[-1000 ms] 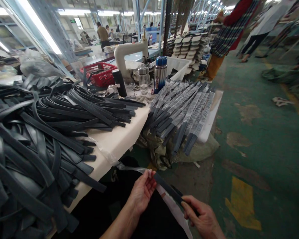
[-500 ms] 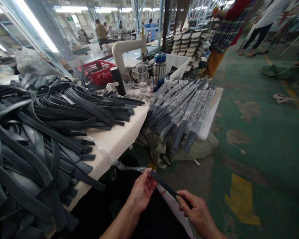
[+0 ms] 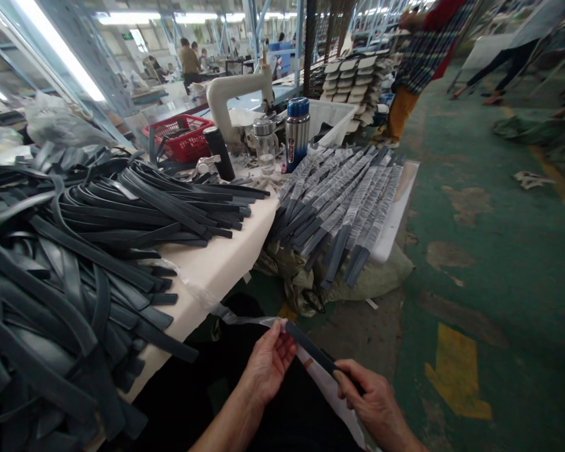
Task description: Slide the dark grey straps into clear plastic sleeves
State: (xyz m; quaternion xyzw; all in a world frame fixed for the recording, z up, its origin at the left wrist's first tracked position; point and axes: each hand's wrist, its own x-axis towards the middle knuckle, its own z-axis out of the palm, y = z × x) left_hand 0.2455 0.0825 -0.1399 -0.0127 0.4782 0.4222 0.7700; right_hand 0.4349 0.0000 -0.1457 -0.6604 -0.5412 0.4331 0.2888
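Over my lap, my right hand (image 3: 374, 398) is closed around a dark grey strap (image 3: 313, 351), thumb on top. The strap slants up and left to my left hand (image 3: 270, 361), whose thumb and fingertips pinch the end of a thin clear plastic sleeve (image 3: 247, 320) at the strap's tip. That sleeve trails left toward the table edge. Whether the strap's tip is inside the sleeve is hidden by the fingers. A whitish strip (image 3: 332, 389) hangs below the strap, between my hands.
Many bare dark straps (image 3: 155, 194) lie heaped on the cream-covered table (image 3: 221, 260). Plastic-wrapped straps (image 3: 343, 201) rest on a white board (image 3: 398, 216) to the right. Behind stand a blue-and-steel flask (image 3: 297, 135), a glass bottle (image 3: 264, 145), a red basket (image 3: 181, 138) and a machine (image 3: 221, 103).
The view has shifted slightly, so the table and straps sit a little further left. Both hands keep their hold in nearly the same place. In the background, a walking person's legs have moved.
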